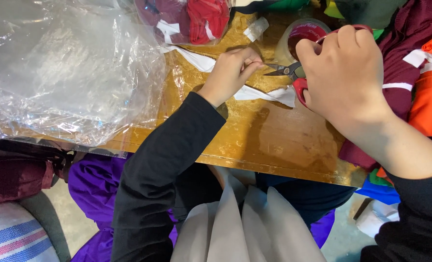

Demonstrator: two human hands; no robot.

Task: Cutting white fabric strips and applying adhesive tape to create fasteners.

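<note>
Worn golden-brown wood makes up our worktable, crowded by crumpled clear plastic sheeting on the left, a bag of red and maroon garments at the far edge, and piles of maroon and orange cloth on the right. Our left hand is closed in a pinch on a narrow white fabric strip that lies flat across the table, running from under that hand toward the scissors. Our right hand is clenched around the red handles of the scissors, whose dark blades point left and stand slightly parted just beside the left fingertips. A roll of clear tape sits behind the blades. We judge the strip to be light, limp and easily shifted, so it is best pinched close to the blades and kept taut; gripped farther away, it would likely sag or fold.
</note>
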